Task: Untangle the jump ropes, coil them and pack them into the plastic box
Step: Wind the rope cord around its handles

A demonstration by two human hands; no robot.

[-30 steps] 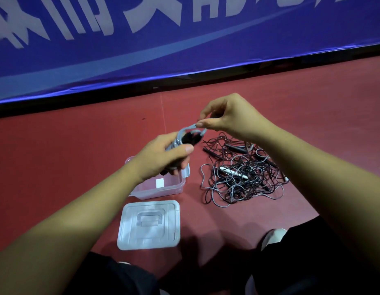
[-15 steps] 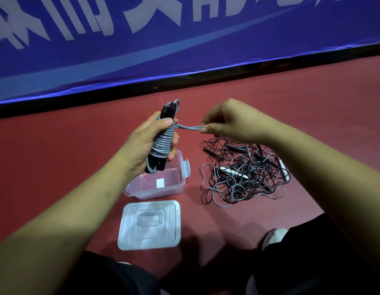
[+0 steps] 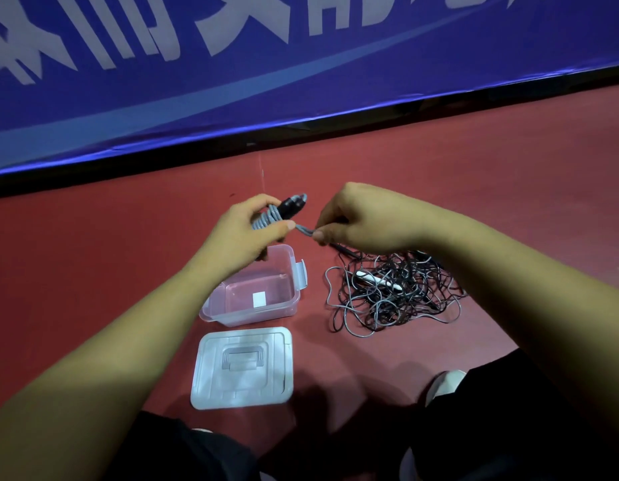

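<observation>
Rope work at centre frame: the left hand [image 3: 243,237] has its grip clamped round a coiled grey jump rope with black handles [image 3: 268,217], held above the far edge of a clear plastic box [image 3: 214,312]. The right hand [image 3: 365,220], grip pinched together, holds the rope's loose grey end [image 3: 305,231]. The box stands open on the red floor [image 3: 92,258], a small white square label [image 3: 259,299] showing in it. Its pale plastic lid [image 3: 243,371] lies below; a tangle of black and grey ropes [image 3: 394,296] lies at right.

Grey coiled rope [image 3: 266,219] is held above the open clear box [image 3: 266,313]; tangled ropes [image 3: 387,300] lie beside it.
</observation>
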